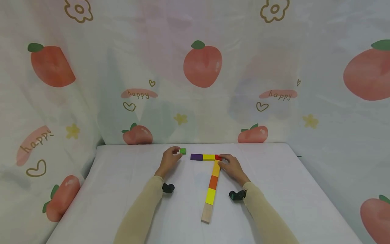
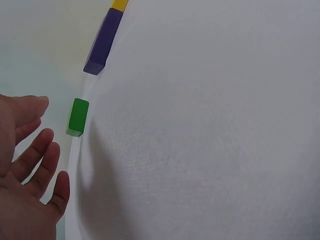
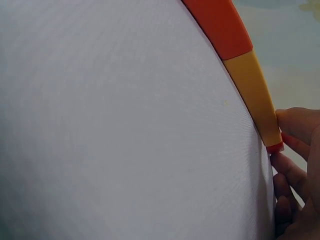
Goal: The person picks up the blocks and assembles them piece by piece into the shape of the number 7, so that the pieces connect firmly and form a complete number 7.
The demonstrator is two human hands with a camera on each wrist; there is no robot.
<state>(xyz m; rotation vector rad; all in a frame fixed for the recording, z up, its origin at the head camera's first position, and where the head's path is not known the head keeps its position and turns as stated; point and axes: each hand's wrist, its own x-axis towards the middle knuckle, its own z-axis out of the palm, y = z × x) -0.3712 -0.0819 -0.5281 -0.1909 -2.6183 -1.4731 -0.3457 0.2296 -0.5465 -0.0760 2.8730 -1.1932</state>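
A small green block [image 1: 182,151] stands by itself near the table's far edge. Beside it my left hand [image 1: 169,160] has its thumb and fingers spread; the left wrist view shows a gap between the fingertips and the green block [image 2: 78,117]. At the corner of a line of blocks, my right hand [image 1: 233,166] pinches a small red block [image 1: 217,158], partly hidden by the fingers. Its thumb touches the side of the adjoining amber block [image 3: 252,95]. To the left of the red block lie a yellow block [image 1: 209,157] and a purple block [image 1: 196,157].
From the amber block, an orange block [image 1: 213,182], another yellow block [image 1: 210,196] and a plain wood block [image 1: 207,213] run toward the near edge. A white cloth covers the table [image 1: 268,176]. Behind it hangs a fruit-patterned curtain [image 1: 164,61].
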